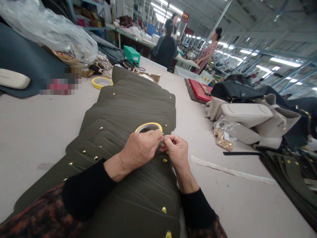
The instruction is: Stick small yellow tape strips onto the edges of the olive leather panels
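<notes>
Overlapping dark olive panels with small gold studs run up the middle of the table. My left hand is closed on a roll of yellow tape, which stands up behind its fingers. Touching it at the fingertips is my right hand, its thumb and forefinger pinched together; whatever lies between them is too small to make out. Bits of yellow tape cover some studs along the panels' right edge.
Another yellow tape roll lies beyond the panels, near a green box. At the right are pale bags, a bag of gold hardware and dark strips. Two people are in the background.
</notes>
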Tool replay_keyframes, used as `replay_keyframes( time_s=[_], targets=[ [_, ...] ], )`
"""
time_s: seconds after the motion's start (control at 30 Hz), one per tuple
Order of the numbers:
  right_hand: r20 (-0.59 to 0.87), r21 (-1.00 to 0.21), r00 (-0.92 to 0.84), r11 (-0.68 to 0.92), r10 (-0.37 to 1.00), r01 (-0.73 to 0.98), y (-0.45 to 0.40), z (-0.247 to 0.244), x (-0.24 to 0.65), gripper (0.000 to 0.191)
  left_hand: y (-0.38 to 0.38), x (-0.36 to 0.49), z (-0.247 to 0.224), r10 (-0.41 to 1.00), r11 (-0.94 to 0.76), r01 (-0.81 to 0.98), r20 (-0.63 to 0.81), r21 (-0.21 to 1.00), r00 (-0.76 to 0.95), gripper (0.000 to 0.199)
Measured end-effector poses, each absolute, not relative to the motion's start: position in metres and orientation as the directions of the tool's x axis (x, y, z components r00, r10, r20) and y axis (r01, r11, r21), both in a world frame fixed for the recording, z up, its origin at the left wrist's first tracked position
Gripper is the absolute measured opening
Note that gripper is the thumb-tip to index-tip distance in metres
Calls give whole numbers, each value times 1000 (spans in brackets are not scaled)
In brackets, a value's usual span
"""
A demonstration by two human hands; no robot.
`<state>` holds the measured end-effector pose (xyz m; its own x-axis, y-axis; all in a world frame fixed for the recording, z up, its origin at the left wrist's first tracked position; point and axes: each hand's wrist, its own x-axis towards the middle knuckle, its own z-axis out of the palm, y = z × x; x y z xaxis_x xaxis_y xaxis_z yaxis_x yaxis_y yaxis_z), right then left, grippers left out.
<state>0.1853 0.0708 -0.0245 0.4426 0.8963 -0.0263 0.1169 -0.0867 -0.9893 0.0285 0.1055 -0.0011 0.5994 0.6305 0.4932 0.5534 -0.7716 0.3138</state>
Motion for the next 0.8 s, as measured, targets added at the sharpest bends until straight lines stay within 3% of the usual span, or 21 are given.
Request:
replay_keyframes(
  time_s=[0.07, 0.13, 0.23, 0.33, 0.6, 0.8],
  targets=[
    [-57, -984, 494, -134, 867, 120, 74, -31, 200, 23, 106, 29, -1, 646, -759, 574, 473, 309, 599, 17],
    [14, -971, 491, -106, 871, 216, 73, -36, 213, 24, 108, 30, -2, 658, -748, 603, 422, 277, 623, 17],
    [128, -911, 414, -59, 901, 408, 69, -38, 221, 24, 113, 31, -5, 669, -739, 642, 334, 204, 664, 18],
    [140, -866, 362, -63, 921, 496, 66, -38, 220, 25, 115, 31, -9, 671, -738, 657, 272, 155, 689, 19],
    [-6, -941, 336, -118, 942, 316, 66, -38, 223, 28, 116, 31, -11, 615, -789, 588, 226, 180, 756, 17],
    [-8, -937, 317, -118, 948, 329, 70, -43, 219, 26, 116, 30, -7, 594, -803, 551, 220, 227, 774, 15]
  ],
)
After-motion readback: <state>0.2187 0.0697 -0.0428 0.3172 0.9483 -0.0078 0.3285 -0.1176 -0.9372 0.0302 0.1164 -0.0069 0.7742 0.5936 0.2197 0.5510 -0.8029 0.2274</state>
